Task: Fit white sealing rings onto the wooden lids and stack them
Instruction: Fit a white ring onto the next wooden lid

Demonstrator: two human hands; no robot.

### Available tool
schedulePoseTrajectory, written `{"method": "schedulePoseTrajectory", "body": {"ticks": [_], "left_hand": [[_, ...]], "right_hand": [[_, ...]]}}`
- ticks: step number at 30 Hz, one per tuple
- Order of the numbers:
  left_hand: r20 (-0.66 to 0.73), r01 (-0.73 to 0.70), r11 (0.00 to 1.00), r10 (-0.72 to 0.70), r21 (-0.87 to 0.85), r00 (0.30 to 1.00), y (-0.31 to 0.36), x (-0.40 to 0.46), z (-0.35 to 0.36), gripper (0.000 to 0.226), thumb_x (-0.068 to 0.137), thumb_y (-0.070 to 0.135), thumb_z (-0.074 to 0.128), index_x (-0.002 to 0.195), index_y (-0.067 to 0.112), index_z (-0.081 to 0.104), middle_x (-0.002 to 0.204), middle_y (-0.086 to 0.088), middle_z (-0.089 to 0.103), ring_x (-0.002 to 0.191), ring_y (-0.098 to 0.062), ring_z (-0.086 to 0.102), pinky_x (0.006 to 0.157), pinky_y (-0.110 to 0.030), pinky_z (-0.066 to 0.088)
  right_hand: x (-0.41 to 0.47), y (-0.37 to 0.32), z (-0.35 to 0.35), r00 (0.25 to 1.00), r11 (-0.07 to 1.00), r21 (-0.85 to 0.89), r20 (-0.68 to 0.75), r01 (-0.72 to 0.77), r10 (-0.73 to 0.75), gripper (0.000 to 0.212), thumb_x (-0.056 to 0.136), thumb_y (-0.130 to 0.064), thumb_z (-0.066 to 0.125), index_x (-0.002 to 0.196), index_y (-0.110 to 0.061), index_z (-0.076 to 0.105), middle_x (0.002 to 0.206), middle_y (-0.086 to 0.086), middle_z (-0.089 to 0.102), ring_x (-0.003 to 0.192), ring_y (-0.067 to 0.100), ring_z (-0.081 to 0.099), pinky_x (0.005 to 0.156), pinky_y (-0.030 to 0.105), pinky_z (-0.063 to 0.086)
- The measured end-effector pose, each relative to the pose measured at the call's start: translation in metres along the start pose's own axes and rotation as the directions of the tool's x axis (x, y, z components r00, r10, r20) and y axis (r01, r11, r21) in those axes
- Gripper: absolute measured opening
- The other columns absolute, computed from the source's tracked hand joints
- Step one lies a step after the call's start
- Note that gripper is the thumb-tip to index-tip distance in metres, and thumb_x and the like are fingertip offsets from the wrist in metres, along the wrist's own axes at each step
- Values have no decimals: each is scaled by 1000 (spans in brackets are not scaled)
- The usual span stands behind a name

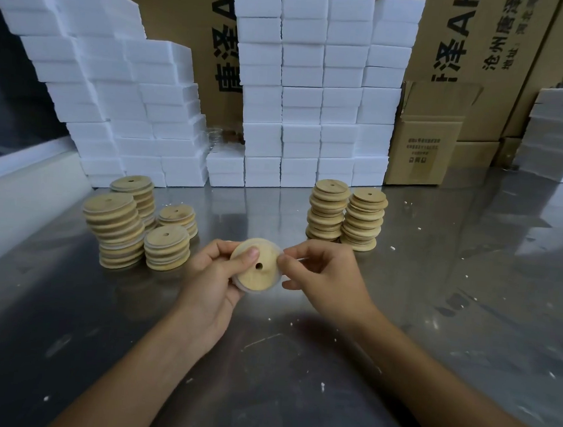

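A round wooden lid (262, 273) with a small centre hole is held above the metal table (434, 290), in the middle of the head view. My left hand (214, 275) grips its left side, thumb on its face. A thin white sealing ring (255, 289) shows along the lid's lower and right edge. My right hand (319, 276) pinches the ring at the lid's right rim. Several stacks of wooden lids with white rings (115, 231) stand at the left. Two stacks of bare wooden lids (346, 214) stand at the right.
White foam blocks (315, 92) are piled in tall rows along the back of the table, with cardboard boxes (425, 136) behind and beside them. More foam blocks (562, 133) stand at the far right. Small white crumbs lie scattered on the tabletop.
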State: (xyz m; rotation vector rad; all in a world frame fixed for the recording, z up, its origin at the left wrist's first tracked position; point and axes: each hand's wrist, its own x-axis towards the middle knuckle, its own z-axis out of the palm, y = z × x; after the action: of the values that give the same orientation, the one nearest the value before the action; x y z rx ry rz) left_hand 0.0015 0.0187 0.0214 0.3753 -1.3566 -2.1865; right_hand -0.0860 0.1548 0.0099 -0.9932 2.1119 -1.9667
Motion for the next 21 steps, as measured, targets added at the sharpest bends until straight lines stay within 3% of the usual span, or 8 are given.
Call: {"method": "schedulePoseTrajectory", "body": {"ticks": [3,6,9,11,14,18,21], "left_hand": [[-57,-27,997,23,-69,998,-3,0,1,16,77,-3,66,81,5,53,80,-13,69,76,-21,71,65,-33,60],[-38,-102,992,105,70,994,-2,2,-3,19,76,1,71,83,10,56,79,-7,70,77,-19,70,63,-31,57],[71,-216,890,204,401,976,-1,3,-9,22,81,1,73,92,16,62,80,-2,69,74,-14,68,64,-26,54],[161,-274,816,223,509,962,-2,2,-11,23,82,3,73,98,18,66,85,-6,70,72,-14,70,61,-20,53],[228,-343,778,259,527,938,-2,2,-11,26,83,0,72,97,22,71,94,-9,69,74,-16,69,63,-18,52],[248,-364,782,272,506,930,4,3,-13,32,82,-3,71,94,27,73,95,-3,72,76,-12,70,65,-18,53],[267,-364,790,261,494,928,6,3,-14,33,82,-3,71,94,27,73,95,1,73,80,-12,70,66,-18,53]], "right_hand": [[-1,-2,5,992,985,134,66,-113,105,9,91,-11,68,84,-6,71,73,4,72,70,17,72,64,34,62],[-1,-1,6,994,985,146,56,-96,89,10,92,-8,66,82,-6,69,68,-1,70,65,14,70,67,36,62],[0,3,0,999,996,-88,21,33,-31,8,92,-14,66,86,-11,69,74,-2,71,67,15,70,68,42,61],[0,5,-3,992,965,-230,43,124,-117,6,92,-18,65,87,-15,69,76,-8,70,66,13,69,67,40,60],[0,4,-6,984,946,-273,72,175,-162,6,91,-18,65,88,-18,69,70,-15,68,63,7,67,63,34,58],[2,1,-7,989,971,-198,86,134,-119,7,90,-13,66,84,-15,69,74,1,74,69,16,72,73,46,60],[3,-1,-9,992,989,-125,110,82,-68,8,90,-10,67,83,-12,69,76,8,75,73,20,74,76,46,61]]}}
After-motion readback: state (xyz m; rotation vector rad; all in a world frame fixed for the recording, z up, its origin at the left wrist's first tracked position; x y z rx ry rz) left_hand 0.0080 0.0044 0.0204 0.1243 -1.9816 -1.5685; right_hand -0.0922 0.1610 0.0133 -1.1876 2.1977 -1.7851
